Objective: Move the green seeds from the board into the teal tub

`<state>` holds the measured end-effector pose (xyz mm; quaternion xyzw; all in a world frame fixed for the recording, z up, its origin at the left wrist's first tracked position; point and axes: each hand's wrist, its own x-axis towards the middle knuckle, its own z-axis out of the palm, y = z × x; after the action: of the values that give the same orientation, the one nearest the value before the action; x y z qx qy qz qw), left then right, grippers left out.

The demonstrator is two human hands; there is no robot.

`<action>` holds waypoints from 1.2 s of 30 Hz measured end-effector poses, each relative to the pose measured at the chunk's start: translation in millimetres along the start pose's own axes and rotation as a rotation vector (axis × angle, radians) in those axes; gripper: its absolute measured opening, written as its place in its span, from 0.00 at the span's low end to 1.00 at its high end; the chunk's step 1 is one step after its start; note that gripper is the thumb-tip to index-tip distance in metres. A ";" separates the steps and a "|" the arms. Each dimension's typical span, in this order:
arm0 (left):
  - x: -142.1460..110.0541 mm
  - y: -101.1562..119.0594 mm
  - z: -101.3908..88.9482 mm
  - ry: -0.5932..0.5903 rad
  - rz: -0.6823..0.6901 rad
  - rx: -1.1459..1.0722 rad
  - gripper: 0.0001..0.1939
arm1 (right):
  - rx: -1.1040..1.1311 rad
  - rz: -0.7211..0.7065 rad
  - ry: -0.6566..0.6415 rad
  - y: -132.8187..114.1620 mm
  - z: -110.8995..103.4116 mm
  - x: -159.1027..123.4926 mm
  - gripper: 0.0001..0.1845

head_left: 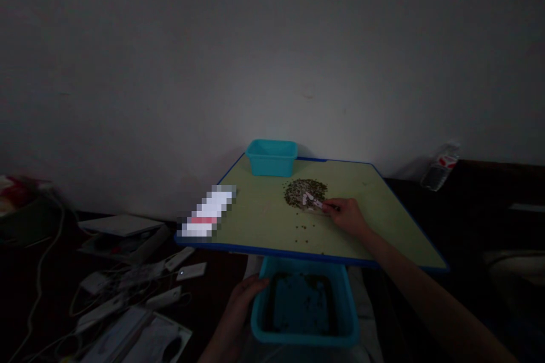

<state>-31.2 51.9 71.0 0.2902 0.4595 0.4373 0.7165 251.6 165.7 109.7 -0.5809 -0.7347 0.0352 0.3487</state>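
On the pale green table (264, 221) lies a loose pile of small dark grains (300, 188), with some strays in front of it. My right hand (347, 215) is closed around a small, thin, pale-ended tool (317, 203) whose kind I cannot make out. Its tip rests at the pile's near right side, beside a few white pieces (307, 197). Below the table's front edge, my left hand (247, 292) grips the left rim of a turquoise plastic basin (353, 317). Dark grains lie in that basin, mostly along its sides.
A second turquoise basin (272, 167) stands at the table's back left. A bright blurred-out rectangle (208, 212) lies at the left edge. Chargers and tangled cables (128, 283) cover the lower left. A clear plastic bottle or package (441, 167) leans by the wall at right.
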 end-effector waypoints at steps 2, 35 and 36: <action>1.4 -0.7 -0.8 -0.034 -0.007 -0.028 0.09 | 0.007 -0.027 -0.006 0.7 1.0 -0.2 0.13; 5.2 4.2 -10.8 -0.185 -0.002 -0.139 0.08 | 0.171 -0.109 -0.287 -51.1 -17.5 -49.6 0.10; 5.3 4.3 -10.8 -0.179 -0.012 -0.132 0.08 | 0.179 -0.110 -0.293 -52.2 -17.7 -50.5 0.10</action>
<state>-41.6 58.7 68.0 0.2777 0.3658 0.4347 0.7747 222.2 98.3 123.0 -0.4951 -0.8022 0.1656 0.2896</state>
